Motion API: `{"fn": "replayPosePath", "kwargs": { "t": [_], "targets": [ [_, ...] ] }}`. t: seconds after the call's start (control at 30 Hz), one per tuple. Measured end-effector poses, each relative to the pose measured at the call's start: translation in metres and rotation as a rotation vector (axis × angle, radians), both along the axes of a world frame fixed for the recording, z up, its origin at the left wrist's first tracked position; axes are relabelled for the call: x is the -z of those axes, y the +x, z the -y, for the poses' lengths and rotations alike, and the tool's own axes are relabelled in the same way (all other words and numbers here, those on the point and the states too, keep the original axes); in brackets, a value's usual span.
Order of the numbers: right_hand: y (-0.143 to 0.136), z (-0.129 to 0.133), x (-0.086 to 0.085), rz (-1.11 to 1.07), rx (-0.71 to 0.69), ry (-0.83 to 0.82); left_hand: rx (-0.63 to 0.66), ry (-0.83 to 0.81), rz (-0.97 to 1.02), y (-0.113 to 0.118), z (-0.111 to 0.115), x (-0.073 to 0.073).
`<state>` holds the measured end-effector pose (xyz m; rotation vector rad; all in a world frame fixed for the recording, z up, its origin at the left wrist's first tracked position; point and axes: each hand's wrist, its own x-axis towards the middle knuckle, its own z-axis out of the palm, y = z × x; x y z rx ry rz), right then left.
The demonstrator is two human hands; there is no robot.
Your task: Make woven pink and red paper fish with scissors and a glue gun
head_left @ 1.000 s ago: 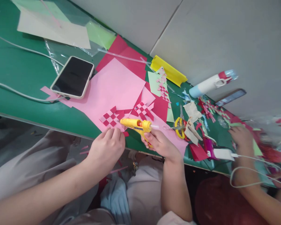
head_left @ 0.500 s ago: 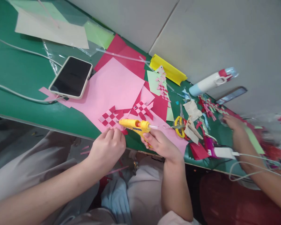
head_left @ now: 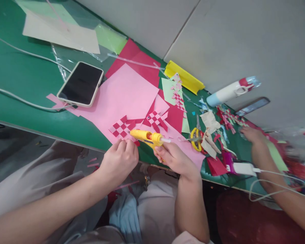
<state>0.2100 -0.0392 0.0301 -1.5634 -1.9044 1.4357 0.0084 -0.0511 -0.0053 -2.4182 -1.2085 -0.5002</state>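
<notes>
My right hand (head_left: pixel 171 157) is wrapped round the handle of a yellow hot glue gun (head_left: pixel 144 135), with a clear glue stick jutting from its back end. The gun's nozzle points left, at the edge of a red-and-pink woven paper fish (head_left: pixel 120 128). My left hand (head_left: pixel 123 156) is closed at the fish's lower edge, gripping it there; its fingertips are hidden. Just right of it, a second woven fish (head_left: pixel 156 119) with an eye lies on the pink paper (head_left: pixel 128 88).
Left stands a phone (head_left: pixel 81 84) with white cables. Scissors (head_left: pixel 197 135), cloth scraps (head_left: pixel 209 122), a folded yellow card (head_left: pixel 184 77), small fish (head_left: pixel 177 89) and a bottle (head_left: pixel 232 91) lie right. Another person's hand (head_left: pixel 252 135) reaches onto the green table (head_left: pixel 22 74) far right.
The view has shifted slightly, so the table things sit a little further right. Both hands and the glue gun keep nearly the same pose beside the fish.
</notes>
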Motion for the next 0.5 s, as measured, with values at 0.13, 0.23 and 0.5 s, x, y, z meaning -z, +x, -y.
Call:
{"fn": "replayPosePath", "kwargs": {
  "t": [0.13, 0.23, 0.5],
  "targets": [
    [0.003, 0.000, 0.003, -0.087, 0.020, -0.041, 0.003, -0.035, -0.006, -0.001, 0.000, 0.001],
    [0.006, 0.001, 0.004, -0.149, 0.032, -0.063, 0.000, -0.058, -0.007, -0.003, 0.003, 0.003],
    [0.010, 0.002, 0.004, -0.184, 0.051, -0.091, 0.020, -0.107, 0.062, -0.004, 0.022, 0.010]
  ]
}}
